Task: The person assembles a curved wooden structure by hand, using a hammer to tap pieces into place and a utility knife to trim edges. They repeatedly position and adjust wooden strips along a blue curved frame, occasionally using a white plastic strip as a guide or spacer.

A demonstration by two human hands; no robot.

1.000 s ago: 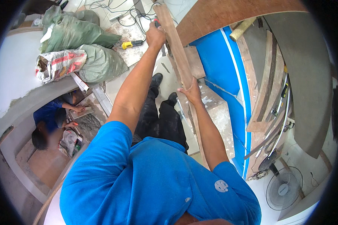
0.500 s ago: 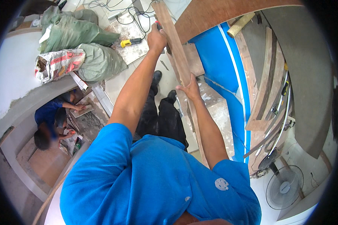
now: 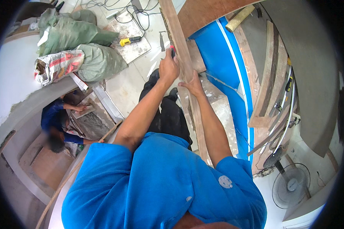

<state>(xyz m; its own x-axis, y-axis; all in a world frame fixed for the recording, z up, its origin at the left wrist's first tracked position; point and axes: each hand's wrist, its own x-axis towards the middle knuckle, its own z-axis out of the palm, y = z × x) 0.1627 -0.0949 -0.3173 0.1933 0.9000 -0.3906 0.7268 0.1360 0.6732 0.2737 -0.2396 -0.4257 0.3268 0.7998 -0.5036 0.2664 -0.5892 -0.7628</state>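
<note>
A long, narrow wooden plank (image 3: 182, 45) runs lengthwise in front of me, its left edge dark and rough. My left hand (image 3: 168, 68) is closed around a tool with a red-and-black handle (image 3: 173, 51), held against that left edge. My fingers hide most of the tool, so its working end does not show. Nearer to me, my right hand (image 3: 194, 84) grips the plank, thumb over the left side and fingers at the right side. Beneath lies a worn, whitish board or box (image 3: 214, 103).
A yellow-and-black power tool (image 3: 130, 41) with black cables lies on a stained board. Stuffed green sacks (image 3: 99, 63) stand at left. Below them, a co-worker in dark blue (image 3: 51, 116) crouches. At right are a blue panel (image 3: 217, 53), wood strips (image 3: 268, 72) and a fan (image 3: 291, 185).
My left hand has come toward me along the plank's left edge with the tool. My right hand keeps its grip. The co-worker's nearer arm now reaches right, toward a long thin stick.
</note>
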